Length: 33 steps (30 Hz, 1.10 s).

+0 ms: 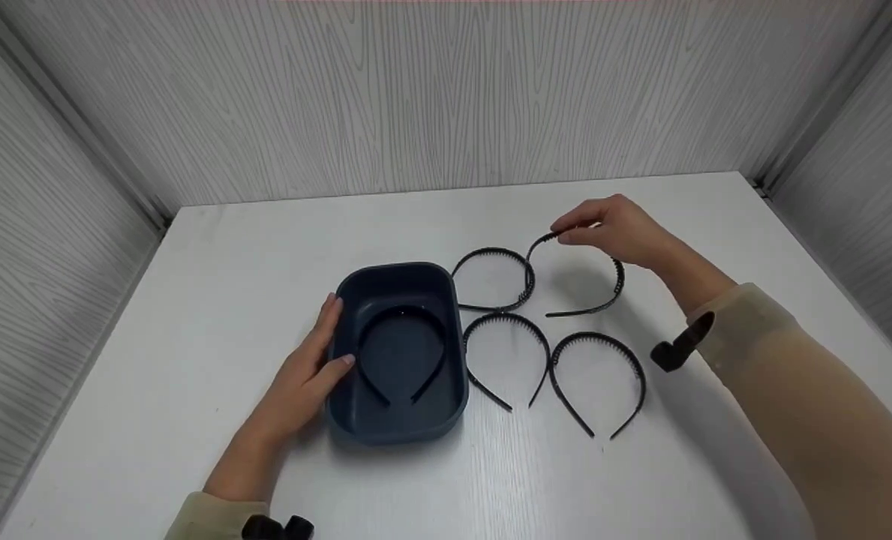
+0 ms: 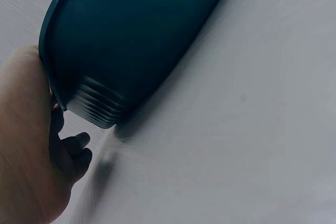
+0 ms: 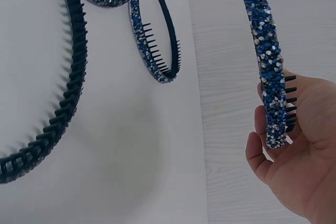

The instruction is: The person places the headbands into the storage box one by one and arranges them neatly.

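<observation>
In the head view, a dark blue plastic box (image 1: 400, 435) stands on the table with a black headband (image 1: 403, 309) lying inside it. My left hand (image 1: 299, 386) grips its left wall, thumb at the rim and fingers along the outside. The left wrist view shows that hand (image 2: 37, 145) beside the box (image 2: 131, 35). At the right, my right hand (image 1: 618, 229) pinches a toothed headband (image 1: 620, 281), tilted above the table. Up close, the held headband (image 3: 270, 72) is covered in blue and silver stones, with the right hand (image 3: 299, 150) around its lower part.
Right of the box lie a headband (image 1: 494, 250) at the back, another (image 1: 507, 316) nearer, and one (image 1: 599, 336) at the near right. The white table (image 1: 551, 495) meets wood-grain panels (image 1: 446, 97) at the back and sides.
</observation>
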Motion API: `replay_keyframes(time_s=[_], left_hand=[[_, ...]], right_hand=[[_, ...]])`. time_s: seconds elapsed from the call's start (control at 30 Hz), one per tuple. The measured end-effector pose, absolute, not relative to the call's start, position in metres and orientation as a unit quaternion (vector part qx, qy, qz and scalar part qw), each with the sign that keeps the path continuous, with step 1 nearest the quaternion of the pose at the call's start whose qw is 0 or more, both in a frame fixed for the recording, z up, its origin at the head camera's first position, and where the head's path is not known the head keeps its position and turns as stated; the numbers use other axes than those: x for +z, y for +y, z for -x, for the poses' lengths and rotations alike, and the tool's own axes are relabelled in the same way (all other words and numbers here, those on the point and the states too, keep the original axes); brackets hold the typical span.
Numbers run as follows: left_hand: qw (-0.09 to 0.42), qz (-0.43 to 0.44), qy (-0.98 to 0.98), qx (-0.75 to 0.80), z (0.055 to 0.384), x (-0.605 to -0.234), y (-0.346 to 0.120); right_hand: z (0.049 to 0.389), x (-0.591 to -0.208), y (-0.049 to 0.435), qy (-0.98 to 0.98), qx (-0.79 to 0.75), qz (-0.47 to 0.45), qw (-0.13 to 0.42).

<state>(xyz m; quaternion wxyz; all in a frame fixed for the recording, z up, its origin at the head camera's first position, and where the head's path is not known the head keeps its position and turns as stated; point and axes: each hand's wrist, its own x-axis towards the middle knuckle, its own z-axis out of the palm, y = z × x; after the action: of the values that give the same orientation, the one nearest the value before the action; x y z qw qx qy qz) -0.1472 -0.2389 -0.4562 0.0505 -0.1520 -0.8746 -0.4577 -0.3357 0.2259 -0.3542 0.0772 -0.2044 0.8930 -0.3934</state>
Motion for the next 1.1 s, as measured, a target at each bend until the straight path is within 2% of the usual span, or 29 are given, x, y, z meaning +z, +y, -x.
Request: replay_keyframes(time_s=[0.73,1.1], left_hand=[[0.061,0.16,-0.871,-0.46,0.147,-0.457,-0.237],[0.044,0.142,-0.877,-0.457,0.148,-0.456,-0.237]], right_hand=[[0.301,-0.309,0.142,0.855,-0.387,0.342,0.051],[0.29,-0.305,0.096,0.82,-0.398,0.407,0.046]])
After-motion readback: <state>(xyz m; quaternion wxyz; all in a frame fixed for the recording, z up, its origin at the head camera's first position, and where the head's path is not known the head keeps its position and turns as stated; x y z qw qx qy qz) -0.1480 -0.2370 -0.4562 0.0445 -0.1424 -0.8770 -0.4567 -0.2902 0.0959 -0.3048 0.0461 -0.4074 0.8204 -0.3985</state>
